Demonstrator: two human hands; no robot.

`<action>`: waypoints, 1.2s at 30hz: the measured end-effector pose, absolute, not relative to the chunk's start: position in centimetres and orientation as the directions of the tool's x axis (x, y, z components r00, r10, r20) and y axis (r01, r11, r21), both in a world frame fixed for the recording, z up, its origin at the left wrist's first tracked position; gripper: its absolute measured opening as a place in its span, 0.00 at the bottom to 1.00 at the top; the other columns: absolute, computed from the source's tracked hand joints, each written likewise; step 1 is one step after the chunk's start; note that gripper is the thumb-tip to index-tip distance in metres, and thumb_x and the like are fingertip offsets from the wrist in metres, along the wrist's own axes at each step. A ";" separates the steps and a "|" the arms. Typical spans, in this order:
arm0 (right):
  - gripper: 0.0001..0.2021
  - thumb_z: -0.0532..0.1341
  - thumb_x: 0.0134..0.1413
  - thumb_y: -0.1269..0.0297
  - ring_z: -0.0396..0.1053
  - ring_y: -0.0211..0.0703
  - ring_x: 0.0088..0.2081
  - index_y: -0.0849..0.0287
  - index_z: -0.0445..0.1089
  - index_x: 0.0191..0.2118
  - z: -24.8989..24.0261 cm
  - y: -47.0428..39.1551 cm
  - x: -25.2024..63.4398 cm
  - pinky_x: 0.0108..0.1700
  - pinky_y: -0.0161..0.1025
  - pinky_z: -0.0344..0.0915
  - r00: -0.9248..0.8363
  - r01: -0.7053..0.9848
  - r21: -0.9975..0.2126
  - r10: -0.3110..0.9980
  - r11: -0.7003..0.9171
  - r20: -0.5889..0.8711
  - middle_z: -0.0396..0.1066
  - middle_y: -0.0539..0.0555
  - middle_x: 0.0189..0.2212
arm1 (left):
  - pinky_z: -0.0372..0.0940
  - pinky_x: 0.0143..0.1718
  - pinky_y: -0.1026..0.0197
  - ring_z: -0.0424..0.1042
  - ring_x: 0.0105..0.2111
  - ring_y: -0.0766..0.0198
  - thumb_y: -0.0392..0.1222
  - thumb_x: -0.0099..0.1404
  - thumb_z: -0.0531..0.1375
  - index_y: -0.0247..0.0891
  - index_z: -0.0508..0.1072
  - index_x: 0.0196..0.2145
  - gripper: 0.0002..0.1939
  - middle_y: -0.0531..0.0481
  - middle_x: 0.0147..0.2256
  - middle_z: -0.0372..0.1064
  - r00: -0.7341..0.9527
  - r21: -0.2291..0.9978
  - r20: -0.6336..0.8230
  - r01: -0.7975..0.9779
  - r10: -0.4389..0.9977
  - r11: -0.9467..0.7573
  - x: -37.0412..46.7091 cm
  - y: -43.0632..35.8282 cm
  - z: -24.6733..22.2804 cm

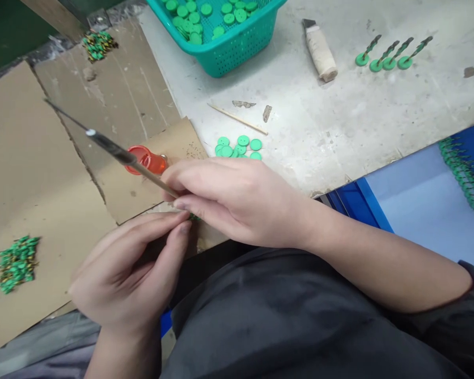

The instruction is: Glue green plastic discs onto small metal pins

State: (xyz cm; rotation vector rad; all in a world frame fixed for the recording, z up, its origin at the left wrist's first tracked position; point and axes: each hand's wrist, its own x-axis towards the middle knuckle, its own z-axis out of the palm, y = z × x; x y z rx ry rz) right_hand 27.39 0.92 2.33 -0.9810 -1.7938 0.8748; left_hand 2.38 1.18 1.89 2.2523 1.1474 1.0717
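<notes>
My right hand (pixel 237 200) is closed round a thin tool (pixel 112 147) with a wooden-looking shaft, a dark sleeve and a long fine tip pointing up and left. Whether that tip is a needle or a fine brush, I cannot tell. My left hand (pixel 130 268) pinches thumb and forefinger together just below the right fingertips. A small green piece (pixel 195 216) shows at that pinch, mostly hidden by the fingers. Behind the tool stands a red-orange cup (pixel 146 160). Green round discs (pixel 227 151) lie in a loose group beyond my right hand.
A teal basket (pixel 237 58) holds several green discs. Nearby lie a wooden stick (pixel 239 119) and a cloth-wrapped blade (pixel 319 50). Green-based twisted pieces (pixel 389 63) stand at right. Piles of small green-and-yellow pieces (pixel 19 263) rest on cardboard (pixel 63 210). A blue tray (pixel 418 189) sits below the table edge.
</notes>
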 end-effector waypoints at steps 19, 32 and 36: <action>0.15 0.53 0.87 0.69 0.83 0.45 0.64 0.54 0.77 0.60 1.8 0.8 27.1 0.69 0.43 0.78 -0.369 0.295 -0.788 0.825 0.540 0.428 0.85 0.55 0.60 | 0.83 0.49 0.58 0.88 0.42 0.58 0.31 0.67 0.79 0.56 0.92 0.56 0.24 0.54 0.46 0.90 0.376 0.601 0.492 0.506 0.785 -0.619 1.9 1.4 1.5; 0.11 0.57 0.85 0.58 0.86 0.39 0.47 0.49 0.77 0.55 1.0 0.3 27.6 0.57 0.35 0.81 -0.239 0.298 -0.765 0.820 0.571 0.520 0.87 0.48 0.48 | 0.84 0.53 0.61 0.89 0.45 0.61 0.28 0.70 0.78 0.55 0.91 0.56 0.24 0.53 0.48 0.90 0.388 0.639 0.475 0.466 0.790 -0.612 2.4 1.3 1.7; 0.12 0.57 0.85 0.59 0.86 0.37 0.49 0.47 0.79 0.56 1.0 0.2 27.5 0.58 0.33 0.80 -0.245 0.298 -0.774 0.829 0.558 0.503 0.88 0.45 0.50 | 0.82 0.53 0.63 0.89 0.45 0.63 0.28 0.70 0.78 0.54 0.92 0.55 0.23 0.54 0.47 0.90 0.394 0.634 0.478 0.463 0.785 -0.619 2.3 1.4 1.8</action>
